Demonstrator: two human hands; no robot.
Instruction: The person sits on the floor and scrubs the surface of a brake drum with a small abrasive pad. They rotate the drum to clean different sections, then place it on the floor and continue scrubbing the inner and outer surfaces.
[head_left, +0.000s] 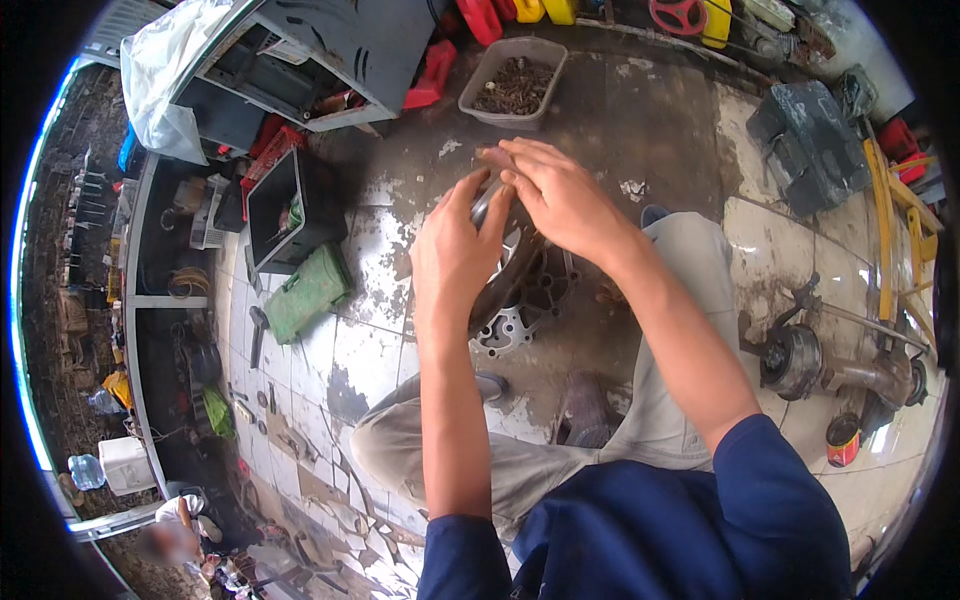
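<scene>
My left hand (458, 250) is closed round the upper rim of a dark round metal part (507, 283) that stands on edge between my legs. Its thumb and fingers straddle the rim. My right hand (562, 195) bends over the top of the same rim, fingers pressed together on a small reddish-brown flat piece (494, 156), perhaps sandpaper. Against the round part is a grey metal casting with several holes (503, 332), low on the floor. My left wrist and hand cover much of the round part, so I cannot tell its exact kind.
Beyond my hands stands a grey tub of small metal parts (515, 90). To the left are a black crate (277, 215), a green case (310, 293) and a hammer (258, 335). An axle-like assembly (835, 370) and a can (843, 440) lie right. Another person (185, 520) is at lower left.
</scene>
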